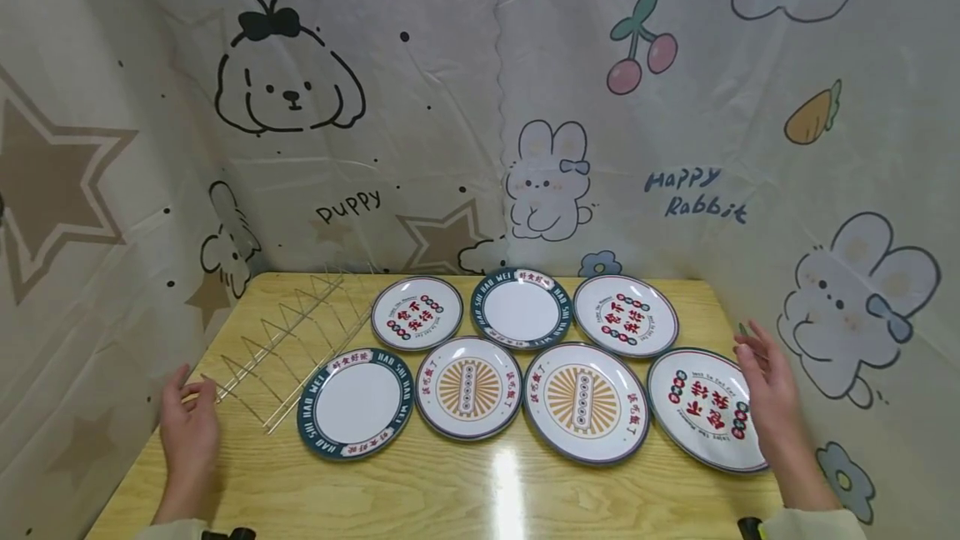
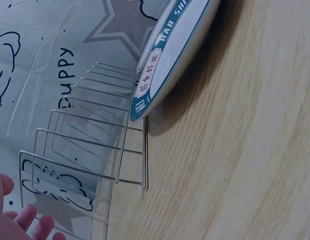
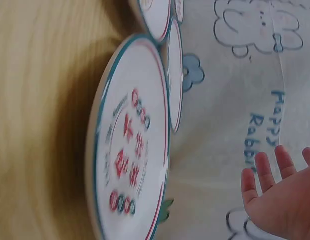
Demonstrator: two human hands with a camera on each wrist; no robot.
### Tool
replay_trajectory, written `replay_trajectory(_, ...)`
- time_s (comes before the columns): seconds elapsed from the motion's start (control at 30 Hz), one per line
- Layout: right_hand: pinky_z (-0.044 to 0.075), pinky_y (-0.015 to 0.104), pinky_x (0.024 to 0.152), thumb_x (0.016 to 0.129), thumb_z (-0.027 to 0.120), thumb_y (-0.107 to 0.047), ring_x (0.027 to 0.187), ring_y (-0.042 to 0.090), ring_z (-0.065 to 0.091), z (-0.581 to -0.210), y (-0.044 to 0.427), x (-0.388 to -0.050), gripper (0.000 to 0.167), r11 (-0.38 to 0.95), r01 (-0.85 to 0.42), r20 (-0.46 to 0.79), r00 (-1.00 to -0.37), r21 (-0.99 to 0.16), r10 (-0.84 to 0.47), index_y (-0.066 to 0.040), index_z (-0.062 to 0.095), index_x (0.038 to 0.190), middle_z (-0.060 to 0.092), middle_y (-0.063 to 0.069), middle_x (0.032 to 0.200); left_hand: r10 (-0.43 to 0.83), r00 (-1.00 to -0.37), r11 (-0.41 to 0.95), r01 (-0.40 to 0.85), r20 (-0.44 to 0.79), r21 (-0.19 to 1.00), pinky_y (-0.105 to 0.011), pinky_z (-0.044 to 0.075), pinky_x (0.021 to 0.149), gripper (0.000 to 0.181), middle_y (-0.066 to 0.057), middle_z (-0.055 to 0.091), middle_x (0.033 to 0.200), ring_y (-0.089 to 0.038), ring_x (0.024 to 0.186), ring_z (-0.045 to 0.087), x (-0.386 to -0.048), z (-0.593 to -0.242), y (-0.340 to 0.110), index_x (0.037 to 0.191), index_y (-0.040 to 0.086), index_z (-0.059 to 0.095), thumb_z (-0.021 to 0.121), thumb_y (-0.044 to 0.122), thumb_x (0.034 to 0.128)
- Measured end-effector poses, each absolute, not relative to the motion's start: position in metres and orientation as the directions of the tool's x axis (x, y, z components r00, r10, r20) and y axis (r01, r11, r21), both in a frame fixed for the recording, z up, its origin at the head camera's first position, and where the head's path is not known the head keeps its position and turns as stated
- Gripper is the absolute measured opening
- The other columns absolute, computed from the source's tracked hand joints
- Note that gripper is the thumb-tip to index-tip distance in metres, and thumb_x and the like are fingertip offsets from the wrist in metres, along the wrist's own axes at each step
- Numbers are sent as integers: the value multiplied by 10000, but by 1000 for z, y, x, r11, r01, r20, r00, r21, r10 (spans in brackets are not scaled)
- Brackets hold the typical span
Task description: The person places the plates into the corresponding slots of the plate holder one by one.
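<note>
Yellowish wood-grain covers the bench (image 1: 420,498) in the head view, with a printed cloth (image 1: 450,90) hanging behind it. Seven round plates lie face up in two close rows. At the back are a small red-lettered plate (image 1: 417,313), a teal-rimmed plate (image 1: 521,308) and another red-lettered plate (image 1: 626,315). In front come a second teal-rimmed plate (image 1: 356,405), two sunburst plates (image 1: 587,403) and, at the right end, a third red-lettered plate (image 1: 701,408). Left of them stands a wire rack (image 1: 281,340), its slots bare. The left hand (image 1: 189,422) is beside the rack's near end, the right hand (image 1: 772,390) by the right-end plate.

From the left wrist, the left hand's fingers are relaxed and slightly bent, with nothing in them; the rack is just beyond them, and a teal-rimmed plate overlaps its base. Whether these two touch cannot be told.

From the right wrist, the right hand's fingers are spread and hold nothing, apart from the red-lettered plate.
</note>
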State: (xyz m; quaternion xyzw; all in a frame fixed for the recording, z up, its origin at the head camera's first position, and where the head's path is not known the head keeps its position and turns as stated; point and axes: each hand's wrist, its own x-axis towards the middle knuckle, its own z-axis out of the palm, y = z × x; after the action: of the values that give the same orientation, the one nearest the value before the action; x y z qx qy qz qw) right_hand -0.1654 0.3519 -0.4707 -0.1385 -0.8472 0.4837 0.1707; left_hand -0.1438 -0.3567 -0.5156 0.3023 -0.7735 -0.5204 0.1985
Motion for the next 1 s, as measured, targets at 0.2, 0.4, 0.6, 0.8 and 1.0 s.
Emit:
replay_trajectory(0.2,232,512,1264,1132,342,-411,1488,366,314,-476,378,-148,572,416,221,43,-841,-882,539,-317,162,1666,301,193,1664,-671,-741,267,-257,-12,929,-133,383,739,573,241,417,1100,38,964,424,-145,-514,-354,1643,229,263,429,340,1106)
replay_trajectory(0.4,221,613,1241,1114,345,-479,1554,433,221,-485,394,-132,644,368,364,-87,-802,-856,592,-300,88,1676,167,188,1718,-664,-747,237,-262,-40,935,-123,386,749,579,239,420,1105,41,980,419,-145,-514,-354,1641,247,266,445,344,1100)
replay_trajectory(0.6,244,651,1215,1104,341,-518,1565,474,165,-498,401,-128,710,317,464,-192,-764,-828,616,-248,22,1677,108,237,1714,-662,-749,244,-238,-18,940,-111,378,772,588,232,432,1096,53,987,415,-144,-516,-349,1629,188,292,473,340,1091)
replay_trajectory(0.8,265,640,1210,1116,345,-469,1541,479,209,-512,405,-127,701,259,505,-245,-728,-824,640,-208,7,1672,127,260,1702,-662,-750,230,-195,7,953,-70,383,761,586,221,458,1088,56,987,432,-145,-520,-345,1617,161,311,505,314,1086)
replay_trajectory(1.0,357,613,1171,1129,382,-325,1515,490,254,-526,405,-129,681,176,537,-300,-681,-825,667,-187,-16,1665,93,271,1705,-672,-739,260,-184,41,948,-48,388,729,608,243,469,1058,78,950,453,-147,-522,-344,1603,101,332,541,314,1073)
